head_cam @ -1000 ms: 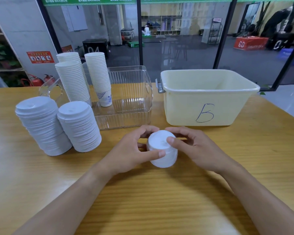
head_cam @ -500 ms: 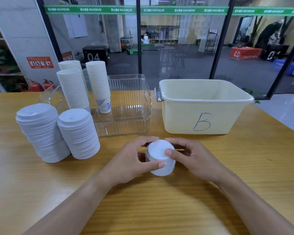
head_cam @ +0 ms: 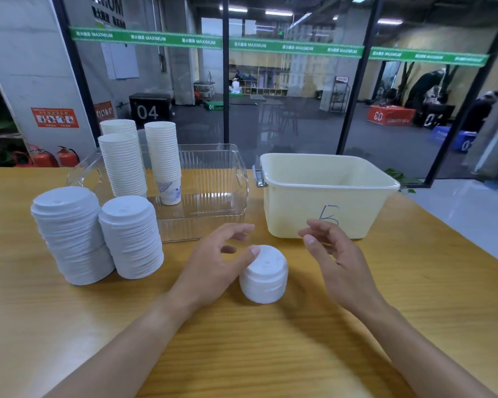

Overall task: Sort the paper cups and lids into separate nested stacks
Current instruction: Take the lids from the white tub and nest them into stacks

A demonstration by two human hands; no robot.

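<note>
A short stack of white lids (head_cam: 264, 275) stands on the wooden table (head_cam: 414, 297) in front of me. My left hand (head_cam: 213, 262) is beside it on the left, thumb tip touching the top lid's edge, the other fingers spread and relaxed. My right hand (head_cam: 332, 255) hovers to the right of the stack, fingers loosely open, holding nothing. Two tall stacks of white lids (head_cam: 69, 234) (head_cam: 131, 237) stand at the left. Three nested stacks of paper cups (head_cam: 124, 165) (head_cam: 163, 156) (head_cam: 118, 127) rise from the clear tray (head_cam: 213, 214).
A cream plastic bin (head_cam: 325, 193) marked with a handwritten letter stands behind my right hand. The clear tray sits left of it, against a glass wall with black posts. The table's right edge runs diagonally at the right.
Both hands gripped the small lid stack before. Now the right hand has let go and pulled away to the right, and the left hand has opened, only its thumb touching.
</note>
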